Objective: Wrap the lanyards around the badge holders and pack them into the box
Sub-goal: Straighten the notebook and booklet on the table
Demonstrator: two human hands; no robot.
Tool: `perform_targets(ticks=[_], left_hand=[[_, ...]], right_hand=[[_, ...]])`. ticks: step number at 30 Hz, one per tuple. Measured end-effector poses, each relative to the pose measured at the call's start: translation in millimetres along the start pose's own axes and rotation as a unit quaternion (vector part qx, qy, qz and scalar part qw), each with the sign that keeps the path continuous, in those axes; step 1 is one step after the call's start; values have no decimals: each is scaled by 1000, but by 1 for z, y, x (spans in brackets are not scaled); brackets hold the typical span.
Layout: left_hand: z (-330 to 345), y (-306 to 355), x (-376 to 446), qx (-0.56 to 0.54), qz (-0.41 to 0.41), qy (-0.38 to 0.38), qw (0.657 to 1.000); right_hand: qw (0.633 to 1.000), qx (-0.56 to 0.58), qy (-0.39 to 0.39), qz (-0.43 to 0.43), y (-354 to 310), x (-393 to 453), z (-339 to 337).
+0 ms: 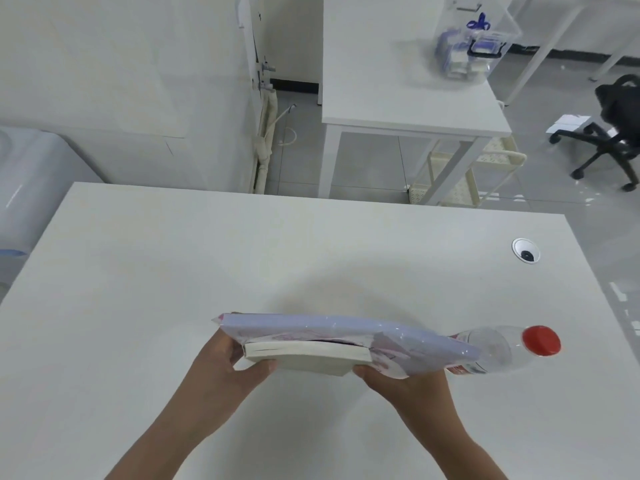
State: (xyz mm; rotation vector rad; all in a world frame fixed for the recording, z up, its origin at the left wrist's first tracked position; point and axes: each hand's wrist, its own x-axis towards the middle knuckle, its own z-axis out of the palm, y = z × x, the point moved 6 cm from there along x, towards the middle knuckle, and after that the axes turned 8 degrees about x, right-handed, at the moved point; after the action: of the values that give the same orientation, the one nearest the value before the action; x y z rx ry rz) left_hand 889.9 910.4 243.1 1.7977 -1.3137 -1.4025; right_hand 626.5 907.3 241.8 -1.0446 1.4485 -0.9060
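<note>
Both hands hold a book with a pale lilac cover just above the near white table. My left hand grips its left end and my right hand grips its right end. The cover lifts away from the page block. A clear plastic box stands on the far table; inside it lie badge holders with blue lanyards, blurred. No loose lanyard or badge holder shows near my hands.
A clear plastic bottle with a red cap lies on its side behind the book's right end. A cable grommet sits at the table's right. A black office chair and a cream trolley stand on the floor beyond.
</note>
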Motion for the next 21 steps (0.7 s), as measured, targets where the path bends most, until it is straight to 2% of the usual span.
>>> perform_targets(ticks=[4,9,14,21], left_hand=[[1,-3,5,12,-5,6,1000],[14,-12,10,29,-28,-48,998],[14,-9,24,-45,-55,-9,997],[11,26,18,-138,-64,-23,988]], right_hand=[[1000,-1,13,-7,-4,-3,-1],[1000,12,11,24,11,0,5],[999,20,11,39,15,16,5],[999,41,-7,30,-25,28,0]])
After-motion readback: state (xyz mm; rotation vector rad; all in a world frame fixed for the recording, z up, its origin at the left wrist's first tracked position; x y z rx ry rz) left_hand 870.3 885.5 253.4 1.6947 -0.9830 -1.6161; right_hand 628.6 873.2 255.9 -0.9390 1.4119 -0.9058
